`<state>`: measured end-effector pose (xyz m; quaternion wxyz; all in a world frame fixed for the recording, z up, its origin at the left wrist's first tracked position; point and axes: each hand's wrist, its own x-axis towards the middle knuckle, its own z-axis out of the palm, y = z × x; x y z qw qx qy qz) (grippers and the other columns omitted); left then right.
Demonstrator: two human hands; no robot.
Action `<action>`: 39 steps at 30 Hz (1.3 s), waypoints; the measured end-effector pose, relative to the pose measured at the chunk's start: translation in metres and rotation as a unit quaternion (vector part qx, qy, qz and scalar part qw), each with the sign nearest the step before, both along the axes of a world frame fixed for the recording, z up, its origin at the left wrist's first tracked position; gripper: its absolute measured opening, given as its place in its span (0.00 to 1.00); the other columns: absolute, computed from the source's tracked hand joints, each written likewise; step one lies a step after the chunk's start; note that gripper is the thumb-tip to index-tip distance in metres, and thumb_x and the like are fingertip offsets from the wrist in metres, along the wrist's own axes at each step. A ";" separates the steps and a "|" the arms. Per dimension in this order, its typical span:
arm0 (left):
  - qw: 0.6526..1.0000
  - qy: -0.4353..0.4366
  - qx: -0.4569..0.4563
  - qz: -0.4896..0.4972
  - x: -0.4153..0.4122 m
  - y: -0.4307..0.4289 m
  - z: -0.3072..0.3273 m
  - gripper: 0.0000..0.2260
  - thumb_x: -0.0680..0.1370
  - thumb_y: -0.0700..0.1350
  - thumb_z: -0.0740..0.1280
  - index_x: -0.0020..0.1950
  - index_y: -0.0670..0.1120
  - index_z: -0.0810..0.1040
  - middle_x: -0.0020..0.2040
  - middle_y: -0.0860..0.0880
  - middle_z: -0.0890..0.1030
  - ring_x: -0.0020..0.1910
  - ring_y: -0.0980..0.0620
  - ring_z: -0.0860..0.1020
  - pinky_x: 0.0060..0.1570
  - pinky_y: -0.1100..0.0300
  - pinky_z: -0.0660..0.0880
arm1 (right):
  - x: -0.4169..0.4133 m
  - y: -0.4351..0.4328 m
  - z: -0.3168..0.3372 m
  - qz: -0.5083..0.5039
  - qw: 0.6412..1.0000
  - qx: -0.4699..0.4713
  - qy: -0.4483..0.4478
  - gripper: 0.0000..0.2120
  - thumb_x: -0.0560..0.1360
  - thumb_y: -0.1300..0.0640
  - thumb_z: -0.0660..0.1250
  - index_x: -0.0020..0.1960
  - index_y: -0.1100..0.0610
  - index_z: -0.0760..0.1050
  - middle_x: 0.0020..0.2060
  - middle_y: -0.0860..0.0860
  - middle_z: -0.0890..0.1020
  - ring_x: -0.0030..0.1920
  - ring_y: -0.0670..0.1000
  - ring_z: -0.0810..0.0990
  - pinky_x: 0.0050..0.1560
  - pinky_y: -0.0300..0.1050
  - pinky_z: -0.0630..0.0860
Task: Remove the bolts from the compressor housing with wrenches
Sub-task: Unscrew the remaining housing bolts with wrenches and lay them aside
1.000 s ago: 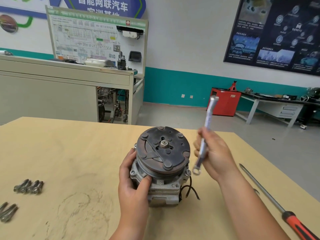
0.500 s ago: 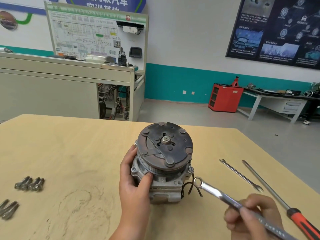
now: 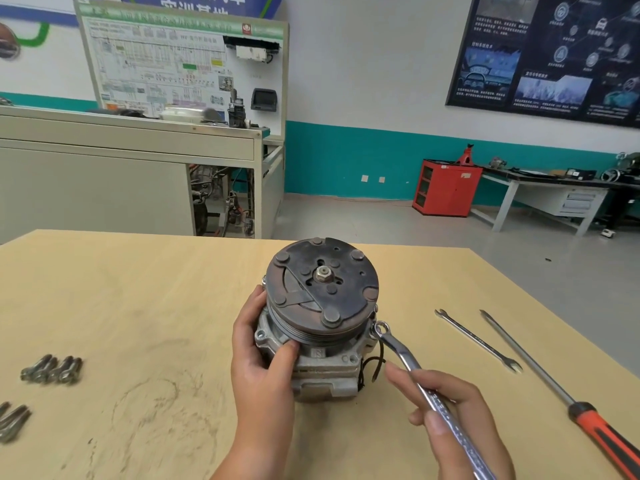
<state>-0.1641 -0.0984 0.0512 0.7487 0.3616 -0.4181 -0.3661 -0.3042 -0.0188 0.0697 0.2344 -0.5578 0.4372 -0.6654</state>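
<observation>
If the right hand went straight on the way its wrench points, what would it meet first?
Probably the compressor housing: the wrench in the right hand ends at its right flange; contact unclear.

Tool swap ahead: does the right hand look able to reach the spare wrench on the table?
Probably yes: the spare wrench lies unblocked near the right hand, which grips the ring wrench.
</observation>
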 end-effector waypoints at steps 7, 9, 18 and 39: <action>1.000 -0.004 0.002 0.006 0.000 0.000 0.000 0.24 0.61 0.52 0.66 0.55 0.69 0.76 0.67 0.49 0.75 0.67 0.47 0.73 0.67 0.38 0.68 | -0.006 -0.006 0.002 0.004 0.999 0.016 -0.047 0.10 0.69 0.53 0.58 0.41 0.56 0.77 0.36 0.51 0.86 0.32 0.49 0.83 0.28 0.33 0.70; 1.000 -0.002 0.002 0.005 -0.001 0.000 0.001 0.24 0.61 0.51 0.66 0.56 0.68 0.76 0.67 0.48 0.75 0.66 0.47 0.73 0.66 0.38 0.68 | -0.019 -0.017 0.009 0.000 0.995 0.025 -0.101 0.15 0.70 0.54 0.56 0.36 0.57 0.79 0.25 0.57 0.82 0.22 0.53 0.78 0.21 0.34 0.65; 1.000 0.003 0.002 0.005 -0.001 0.000 0.001 0.24 0.61 0.51 0.66 0.56 0.68 0.76 0.66 0.47 0.75 0.66 0.46 0.73 0.66 0.37 0.68 | -0.050 -0.113 0.058 0.038 0.992 0.094 -0.081 0.14 0.71 0.45 0.63 0.36 0.56 0.70 0.22 0.45 0.67 0.22 0.40 0.64 0.25 0.33 0.64; 1.000 0.001 0.004 -0.004 0.000 0.000 -0.001 0.26 0.62 0.51 0.67 0.59 0.65 0.76 0.66 0.50 0.76 0.65 0.47 0.74 0.65 0.38 0.69 | -0.079 -0.073 0.018 0.021 0.886 0.025 -0.462 0.13 0.79 0.54 0.59 0.38 0.52 0.75 0.23 0.44 0.71 0.23 0.42 0.69 0.25 0.29 0.67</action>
